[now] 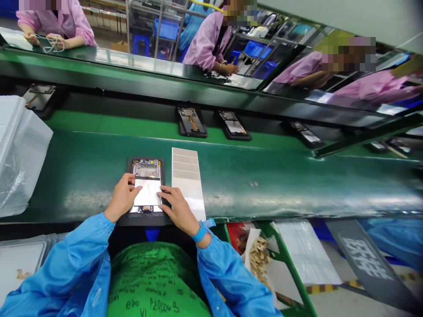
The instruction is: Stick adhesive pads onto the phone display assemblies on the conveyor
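An opened device (147, 169) with bare circuitry at its top lies in a black tray (163, 165) on the green bench. A white rectangular panel (147, 192) covers its middle. At the panel's left edge is my left hand (123, 196), thumb on the white surface and fingers apart. My right hand (178, 208) touches the panel's right edge with its fingertips, fingers spread. Just right of the tray lies a pale sheet (188, 187) marked off in strips; my right wrist is over its lower part.
Several similar devices (192, 122) in black trays sit on the green conveyor (132, 126) beyond. White plastic trays (20, 158) are stacked at left. A green bin (295, 277) with scraps stands below right. People in pink work across the line.
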The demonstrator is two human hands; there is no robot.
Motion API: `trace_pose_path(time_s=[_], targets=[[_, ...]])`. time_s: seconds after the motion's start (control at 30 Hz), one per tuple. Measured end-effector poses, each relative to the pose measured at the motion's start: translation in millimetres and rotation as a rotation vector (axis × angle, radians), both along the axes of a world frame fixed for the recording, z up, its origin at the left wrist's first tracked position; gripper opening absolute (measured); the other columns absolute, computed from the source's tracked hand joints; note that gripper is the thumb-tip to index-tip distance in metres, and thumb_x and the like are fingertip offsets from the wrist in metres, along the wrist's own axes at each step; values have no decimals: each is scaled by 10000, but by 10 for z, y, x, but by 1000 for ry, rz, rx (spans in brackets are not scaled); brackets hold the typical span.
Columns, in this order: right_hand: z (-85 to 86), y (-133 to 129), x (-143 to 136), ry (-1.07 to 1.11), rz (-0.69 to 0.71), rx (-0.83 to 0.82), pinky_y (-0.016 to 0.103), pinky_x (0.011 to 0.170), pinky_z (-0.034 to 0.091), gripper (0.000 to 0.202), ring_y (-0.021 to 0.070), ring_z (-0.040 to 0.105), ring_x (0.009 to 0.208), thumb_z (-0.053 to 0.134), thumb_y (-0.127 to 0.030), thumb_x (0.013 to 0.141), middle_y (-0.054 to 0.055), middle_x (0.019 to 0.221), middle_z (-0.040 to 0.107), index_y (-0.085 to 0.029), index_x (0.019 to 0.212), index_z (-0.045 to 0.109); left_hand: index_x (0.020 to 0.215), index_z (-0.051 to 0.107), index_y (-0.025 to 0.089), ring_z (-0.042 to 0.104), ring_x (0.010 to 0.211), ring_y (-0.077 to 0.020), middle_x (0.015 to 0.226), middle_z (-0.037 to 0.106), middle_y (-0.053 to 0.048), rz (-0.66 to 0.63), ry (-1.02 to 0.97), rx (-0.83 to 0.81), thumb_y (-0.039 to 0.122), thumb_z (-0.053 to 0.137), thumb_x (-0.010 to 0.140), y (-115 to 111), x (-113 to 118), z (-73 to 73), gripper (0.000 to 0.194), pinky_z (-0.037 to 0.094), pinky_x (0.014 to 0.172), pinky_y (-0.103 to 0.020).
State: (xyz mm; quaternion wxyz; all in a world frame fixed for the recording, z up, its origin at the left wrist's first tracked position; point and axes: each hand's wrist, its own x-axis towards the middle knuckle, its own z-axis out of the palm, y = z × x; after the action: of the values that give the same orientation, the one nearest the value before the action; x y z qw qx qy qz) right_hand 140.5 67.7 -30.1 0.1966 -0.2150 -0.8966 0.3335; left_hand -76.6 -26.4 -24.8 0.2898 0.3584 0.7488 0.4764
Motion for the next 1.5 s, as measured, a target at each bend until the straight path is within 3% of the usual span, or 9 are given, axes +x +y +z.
trace_pose_path(time_s=[0.3, 0.73, 0.87, 0.97, 1.07, 1.17, 1.27, 1.37, 1.5], targets=[[24, -5, -3, -8, 6, 54, 541, 981, 523, 416, 294, 519, 1212, 661, -147, 902, 120, 1356, 556, -275, 1294, 609, 1064, 554, 218, 600, 689, -186, 820, 639, 1, -54, 319, -163, 298, 661, 819, -16, -25, 49, 279, 398, 644, -294], [56, -13, -15, -52, 19, 101, 545, 959, 544, 389, 299, 513, 1198, 628, -118, 911, 125, 1359, 546, -260, 1273, 624, 1157, 563, 189, 621, 932, -252, 1085, 605, -94, -168, 583, -255, 317, 586, 898, -57, -43, 92, 290, 459, 748, -344], [99, -52, -21, -108, 8, 149, 550, 948, 554, 392, 317, 492, 1210, 624, -105, 902, 124, 1381, 526, -262, 1261, 639, 1274, 555, 168, 541, 1152, -348, 1314, 502, -176, -97, 734, -279, 449, 651, 851, -105, -101, 17, 517, 461, 901, -451], [90, -133, -3, -146, -78, 196, 586, 958, 541, 424, 348, 485, 1207, 649, -114, 884, 146, 1432, 465, -269, 1278, 637, 1382, 484, 99, 343, 1369, -448, 1497, 375, -274, 10, 751, -248, 553, 659, 819, -152, -116, -162, 744, 323, 1063, -602], [19, -211, 15, -169, -112, 183, 557, 921, 569, 474, 321, 540, 1105, 617, -103, 894, 190, 1371, 482, -231, 1350, 583, 1388, 499, 91, 199, 1481, -417, 1558, 323, -274, 50, 675, -183, 539, 589, 872, -183, -88, -325, 689, 153, 1166, -620], [-63, -245, 16, -134, -97, 182, 533, 912, 578, 495, 306, 545, 1083, 576, -83, 902, 196, 1335, 494, -212, 1378, 542, 1374, 534, 129, 188, 1501, -384, 1561, 359, -228, 95, 564, -107, 490, 592, 877, -203, -29, -341, 617, 106, 1195, -604], [-101, -261, 22, -85, -86, 157, 535, 921, 576, 520, 302, 544, 1094, 556, -81, 907, 179, 1340, 498, -243, 1399, 508, 1443, 463, 179, 337, 1447, -362, 1516, 446, -189, 100, 317, -9, 477, 669, 827, -238, 67, -218, 715, 255, 1175, -565], [-70, -234, 81, -50, -70, 96, 528, 964, 562, 531, 294, 556, 1126, 572, -85, 904, 171, 1355, 498, -255, 1402, 502, 1498, 358, 216, 574, 1263, -327, 1381, 582, -168, 92, -49, 73, 456, 762, 763, -243, 146, -53, 873, 471, 1043, -484], [95, 198, 304, 15, -14, 75, 500, 1033, 525, 541, 268, 546, 1214, 604, -138, 911, 139, 1455, 446, -294, 1416, 487, 1487, 335, 214, 727, 898, -266, 1103, 711, -130, 144, -313, 101, 419, 840, 702, 61, -56, 129, 956, 601, 746, -377]])
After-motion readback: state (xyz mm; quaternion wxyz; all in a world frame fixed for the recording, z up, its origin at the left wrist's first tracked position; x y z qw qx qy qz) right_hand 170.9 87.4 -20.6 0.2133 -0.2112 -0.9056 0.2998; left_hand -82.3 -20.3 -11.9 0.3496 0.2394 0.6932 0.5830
